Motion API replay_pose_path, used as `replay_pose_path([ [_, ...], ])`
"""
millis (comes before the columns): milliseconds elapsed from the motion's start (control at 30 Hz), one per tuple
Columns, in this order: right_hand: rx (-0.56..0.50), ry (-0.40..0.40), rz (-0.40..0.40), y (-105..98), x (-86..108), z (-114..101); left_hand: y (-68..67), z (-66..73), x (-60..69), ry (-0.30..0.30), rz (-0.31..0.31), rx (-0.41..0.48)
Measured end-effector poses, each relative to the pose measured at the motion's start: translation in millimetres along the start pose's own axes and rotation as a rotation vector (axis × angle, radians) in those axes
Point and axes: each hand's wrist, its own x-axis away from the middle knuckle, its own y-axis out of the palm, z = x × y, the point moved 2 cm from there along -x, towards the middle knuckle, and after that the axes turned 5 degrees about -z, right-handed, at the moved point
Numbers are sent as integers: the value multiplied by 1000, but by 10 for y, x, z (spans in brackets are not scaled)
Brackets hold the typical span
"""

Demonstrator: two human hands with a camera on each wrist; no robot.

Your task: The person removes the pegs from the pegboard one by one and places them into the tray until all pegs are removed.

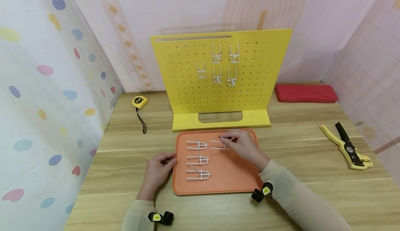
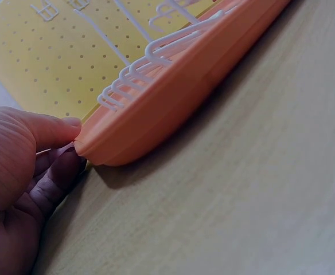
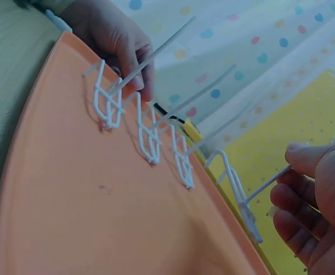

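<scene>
An orange tray (image 1: pixel 231 175) lies on the table, bearing white wire pegboard hooks. Three of them, such as the front hook (image 1: pixel 201 174), are lined up in its left part. My left hand (image 1: pixel 157 172) pinches the tray's left rim, thumb on top; the left wrist view shows the thumb (image 2: pixel 55 130) and fingers at the corner. With thumb and fingertips, my right hand (image 1: pixel 242 146) pinches the long prong of another pegboard hook (image 3: pixel 236 192) over the tray's far part. Whether that hook touches the tray I cannot tell.
Behind the tray stands a yellow pegboard (image 1: pixel 187 95) with several white hooks hung on it. A yellow tape measure (image 1: pixel 139 101) lies at the back left. On the right are a red case (image 1: pixel 306 93) and yellow-black wire-stripper pliers (image 1: pixel 348 149).
</scene>
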Motion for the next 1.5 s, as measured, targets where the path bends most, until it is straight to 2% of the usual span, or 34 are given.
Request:
replay_pose_path([
  [300,23,82,-46,29,-23,25,3,-5,-3,7,11,6],
  [600,61,110,-63,52,-54,80,8,-4,1,16,8,9],
  [1500,94,64,-25,64,-67,126,4,-16,-10,21,14,38],
])
